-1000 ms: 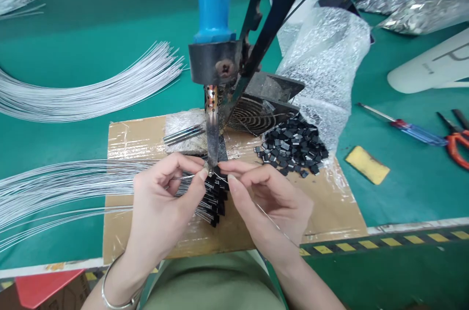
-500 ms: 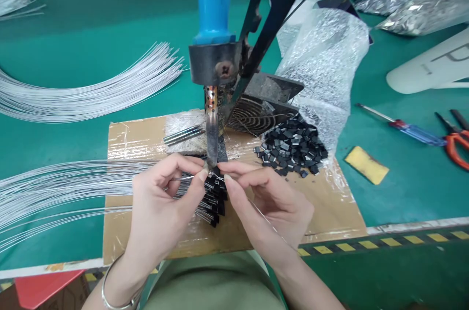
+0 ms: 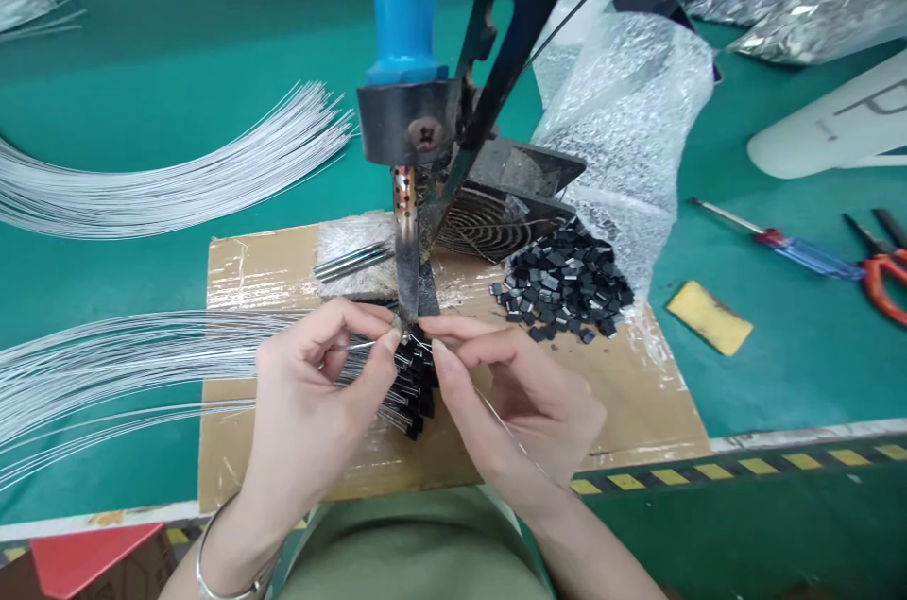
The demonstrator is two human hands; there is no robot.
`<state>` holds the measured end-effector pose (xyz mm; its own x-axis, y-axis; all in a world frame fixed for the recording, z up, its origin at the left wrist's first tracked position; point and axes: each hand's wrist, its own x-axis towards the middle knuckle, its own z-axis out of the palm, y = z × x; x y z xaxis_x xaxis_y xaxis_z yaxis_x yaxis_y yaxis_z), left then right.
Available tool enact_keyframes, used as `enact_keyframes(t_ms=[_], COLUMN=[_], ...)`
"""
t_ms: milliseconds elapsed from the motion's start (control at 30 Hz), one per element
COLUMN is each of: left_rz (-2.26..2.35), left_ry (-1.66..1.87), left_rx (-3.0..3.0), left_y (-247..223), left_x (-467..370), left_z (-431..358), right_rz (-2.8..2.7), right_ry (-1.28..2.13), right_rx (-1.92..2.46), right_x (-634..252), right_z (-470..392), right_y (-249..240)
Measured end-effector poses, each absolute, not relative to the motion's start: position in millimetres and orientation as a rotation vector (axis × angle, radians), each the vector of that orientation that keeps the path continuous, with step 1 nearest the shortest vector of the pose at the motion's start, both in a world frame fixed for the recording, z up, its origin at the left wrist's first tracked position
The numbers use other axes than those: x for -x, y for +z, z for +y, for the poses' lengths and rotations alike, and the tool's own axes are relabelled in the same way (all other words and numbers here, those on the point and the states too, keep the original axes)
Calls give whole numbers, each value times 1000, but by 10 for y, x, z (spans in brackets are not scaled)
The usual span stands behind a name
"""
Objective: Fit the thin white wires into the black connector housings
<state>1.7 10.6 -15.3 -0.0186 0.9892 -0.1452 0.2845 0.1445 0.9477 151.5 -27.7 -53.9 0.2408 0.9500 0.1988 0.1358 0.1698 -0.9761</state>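
Observation:
My left hand [image 3: 318, 392] is closed in a pinch, with thumb and forefinger on a thin silvery-white wire [image 3: 358, 347] just below the soldering iron tip. A small part at the fingertips is too small to make out. Opposite it, my right hand [image 3: 521, 392] pinches a thin solder wire [image 3: 506, 430], which trails down across the palm. The soldering iron [image 3: 405, 14], blue-handled and clamped upright, points its tip down between both sets of fingertips. Under the hands lie wires with black connector ends [image 3: 415, 392], partly covered by the fingers.
A cardboard sheet [image 3: 638, 411] carries a pile of small black pieces [image 3: 567, 283], a black fan [image 3: 488, 220] and metal rods [image 3: 352, 262]. Loose wires [image 3: 177, 194] lie left. Right are a screwdriver [image 3: 779, 246], yellow sponge [image 3: 710, 317], orange-handled pliers [image 3: 885, 283] and white cup [image 3: 814, 137].
The soldering iron's handle and its black bracket appear slightly further left, while the tip stays near my fingertips. Both hands keep nearly the same pose.

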Motion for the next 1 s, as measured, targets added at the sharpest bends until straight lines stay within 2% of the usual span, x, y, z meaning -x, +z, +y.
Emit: enact_keyframes(t_ms=[400, 1000], left_rz=[1539, 1514], left_ry=[948, 945], left_rx=[-1300, -1326], left_y=[-114, -117], left_x=[-48, -30], left_z=[98, 71], right_rz=[-1255, -1340], right_ry=[661, 587], right_rx=[1247, 1281], right_x=[-1465, -1485], right_z=[-294, -281], right_y=[-563, -546])
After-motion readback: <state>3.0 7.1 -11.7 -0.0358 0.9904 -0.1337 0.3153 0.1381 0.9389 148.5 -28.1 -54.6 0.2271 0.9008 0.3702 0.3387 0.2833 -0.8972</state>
